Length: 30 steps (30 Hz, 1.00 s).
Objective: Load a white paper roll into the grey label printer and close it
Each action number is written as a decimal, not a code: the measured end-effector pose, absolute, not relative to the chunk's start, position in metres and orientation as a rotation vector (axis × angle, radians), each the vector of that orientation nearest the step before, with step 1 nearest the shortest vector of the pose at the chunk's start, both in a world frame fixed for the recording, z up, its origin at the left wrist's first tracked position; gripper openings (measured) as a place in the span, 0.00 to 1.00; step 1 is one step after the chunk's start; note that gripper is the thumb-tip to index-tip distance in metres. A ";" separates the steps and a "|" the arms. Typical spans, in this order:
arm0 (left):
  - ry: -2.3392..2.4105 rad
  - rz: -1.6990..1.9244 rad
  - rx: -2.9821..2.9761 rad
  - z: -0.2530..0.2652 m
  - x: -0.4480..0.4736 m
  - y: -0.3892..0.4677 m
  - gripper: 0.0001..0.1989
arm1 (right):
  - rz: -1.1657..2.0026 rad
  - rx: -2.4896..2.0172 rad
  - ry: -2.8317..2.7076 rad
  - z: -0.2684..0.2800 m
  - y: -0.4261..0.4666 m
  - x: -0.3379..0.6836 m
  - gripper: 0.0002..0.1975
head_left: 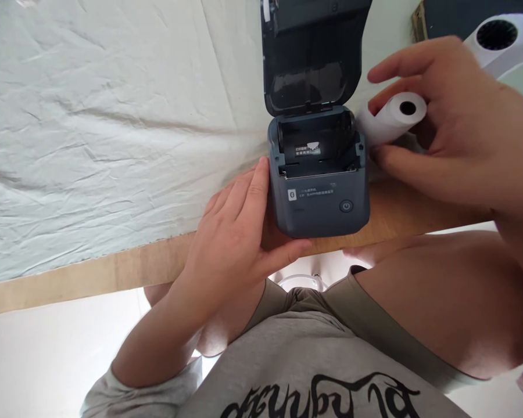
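A dark blue-grey label printer (320, 212) sits at the table's front edge with its dark lid (314, 58) swung up. Its paper bay (307, 142) shows a printed label and a small white patch inside. My left hand (237, 223) holds the printer by its front left corner, straight fingers along the side and thumb at the lower front edge. Just right of the bay, my right hand (436, 116) has a small white paper roll (394, 119) between thumb and fingers, its dark core facing up and right. The index finger is raised off the roll.
A larger white paper roll (520, 40) stands behind my right hand, beside a dark box-like object (453, 17) at the upper right. Pale wrinkled cloth (113, 116) covers the table up to its bare wooden edge (157, 261). My legs are below that edge.
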<state>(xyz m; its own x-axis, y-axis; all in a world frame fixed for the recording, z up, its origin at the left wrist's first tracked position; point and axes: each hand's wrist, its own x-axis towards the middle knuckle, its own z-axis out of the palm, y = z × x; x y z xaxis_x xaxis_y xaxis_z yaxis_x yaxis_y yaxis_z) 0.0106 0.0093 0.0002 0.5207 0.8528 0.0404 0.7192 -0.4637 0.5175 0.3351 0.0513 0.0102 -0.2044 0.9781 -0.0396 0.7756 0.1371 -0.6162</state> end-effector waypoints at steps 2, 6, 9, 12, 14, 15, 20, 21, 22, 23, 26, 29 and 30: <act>1.280 0.423 2.325 0.000 0.011 0.009 0.54 | 0.681 -1.706 -2.076 0.009 0.054 0.334 0.38; 1.295 0.412 2.314 0.001 0.012 0.009 0.53 | 0.672 -1.719 -1.990 0.010 0.052 0.330 0.37; 1.298 0.395 2.317 0.002 0.011 0.009 0.54 | 0.757 -1.655 -1.939 0.011 0.048 0.329 0.35; 1.299 0.389 2.322 0.001 0.010 0.009 0.54 | 0.731 -1.706 -2.007 0.013 0.049 0.332 0.33; 1.299 0.388 2.325 0.001 0.008 0.009 0.56 | 0.712 -1.710 -2.064 0.013 0.051 0.333 0.32; 1.301 0.385 2.326 0.000 0.008 0.009 0.56 | 0.710 -1.692 -2.069 0.012 0.052 0.333 0.32; 1.301 0.375 2.323 0.001 0.008 0.010 0.56 | 0.697 -1.708 -1.989 0.011 0.051 0.330 0.32; 1.295 0.381 2.325 0.001 0.009 0.010 0.56 | 0.682 -1.718 -2.014 0.011 0.051 0.329 0.31; 1.292 0.384 2.326 0.001 0.009 0.010 0.56 | 0.662 -1.723 -2.046 0.011 0.051 0.328 0.29; 1.295 0.383 2.325 0.002 0.009 0.010 0.56 | 0.654 -1.727 -2.063 0.012 0.051 0.328 0.27; 1.298 0.378 2.327 0.001 0.010 0.009 0.56 | 0.676 -1.780 -1.998 0.014 0.051 0.328 0.31; 1.253 0.397 2.361 0.000 0.010 0.009 0.55 | 0.676 -1.813 -2.000 0.012 0.052 0.330 0.32; 1.239 0.407 2.375 0.000 0.009 0.009 0.55 | 0.663 -1.772 -2.042 0.011 0.053 0.331 0.30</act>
